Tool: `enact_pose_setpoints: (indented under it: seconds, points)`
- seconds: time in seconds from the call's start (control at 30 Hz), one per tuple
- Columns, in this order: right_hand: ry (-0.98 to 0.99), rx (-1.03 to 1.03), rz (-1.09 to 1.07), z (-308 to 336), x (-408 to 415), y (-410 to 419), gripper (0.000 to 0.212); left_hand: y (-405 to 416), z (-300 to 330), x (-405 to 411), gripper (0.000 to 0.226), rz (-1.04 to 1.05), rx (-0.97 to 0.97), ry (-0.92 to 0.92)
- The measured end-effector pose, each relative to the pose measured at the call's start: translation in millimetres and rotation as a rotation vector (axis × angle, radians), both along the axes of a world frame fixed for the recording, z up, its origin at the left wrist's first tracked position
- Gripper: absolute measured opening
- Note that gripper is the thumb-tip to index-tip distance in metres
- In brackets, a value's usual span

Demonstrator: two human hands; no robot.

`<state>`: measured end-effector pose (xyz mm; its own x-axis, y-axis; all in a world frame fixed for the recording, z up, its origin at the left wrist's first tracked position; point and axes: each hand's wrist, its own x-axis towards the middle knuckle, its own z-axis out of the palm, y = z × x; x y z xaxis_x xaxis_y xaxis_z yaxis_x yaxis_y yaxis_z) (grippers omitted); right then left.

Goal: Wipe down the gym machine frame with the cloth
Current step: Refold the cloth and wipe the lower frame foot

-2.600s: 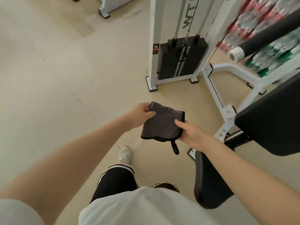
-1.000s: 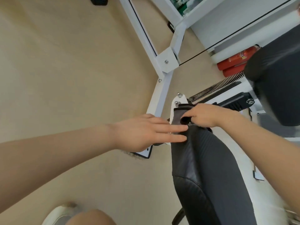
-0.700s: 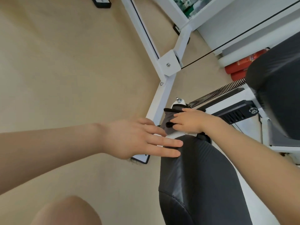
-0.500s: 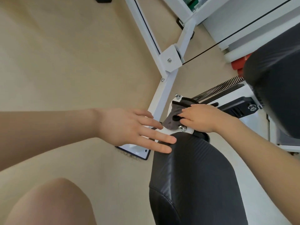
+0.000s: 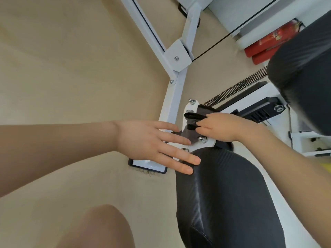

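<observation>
1. Since the earlier frame, the right hand [image 5: 217, 128] has carried the cloth [image 5: 192, 122] further up the white bracket [image 5: 204, 143]; its grip is closed on the cloth.
2. Left hand [image 5: 152, 142], fingers spread and empty, rests at the black seat pad [image 5: 220, 194].
3. White machine frame [image 5: 172, 99] stands on beige floor [image 5: 71, 68].

txt: none legible | red canisters [image 5: 265, 45]: label print too blurred to read

Cloth [image 5: 192, 130] under the right hand [image 5: 220, 127] is dark grey with black trim and a black loop. The frame [image 5: 172, 102] is plain white with silver bolts. Ribbed black seat pad [image 5: 223, 194] just below the left hand [image 5: 152, 142], beige floor [image 5: 71, 68], red canisters [image 5: 268, 43] way past the right hand.
</observation>
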<state>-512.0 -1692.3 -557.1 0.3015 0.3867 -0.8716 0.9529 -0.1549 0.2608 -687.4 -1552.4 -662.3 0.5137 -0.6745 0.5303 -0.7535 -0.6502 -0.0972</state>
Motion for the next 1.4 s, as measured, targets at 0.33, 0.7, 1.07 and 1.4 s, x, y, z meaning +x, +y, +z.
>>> enact_pose_setpoints:
  seconds: [0.33, 0.7, 1.07, 1.4]
  points:
    - [-0.087, -0.089, 0.039, -47.2, -7.1, 8.8, 0.044, -3.7, -38.6, 26.0, 0.054, -0.056, -0.163, -0.005]
    - [-0.195, 0.029, -0.019, -21.8, -15.3, 0.7, 0.044, -62.3, -103.0, 33.8, 0.087, -0.04, -0.169, 0.835]
    - [-0.302, 0.268, -0.128, 7.1, -2.5, -6.8, 0.056, -74.4, -128.9, 49.5, 0.093, -0.171, -0.337, 0.78]
    - [-0.456, 0.537, 0.161, 13.5, -11.1, -26.2, 0.044, -65.8, -123.3, 52.9, 0.1, -0.193, -0.484, 0.739]
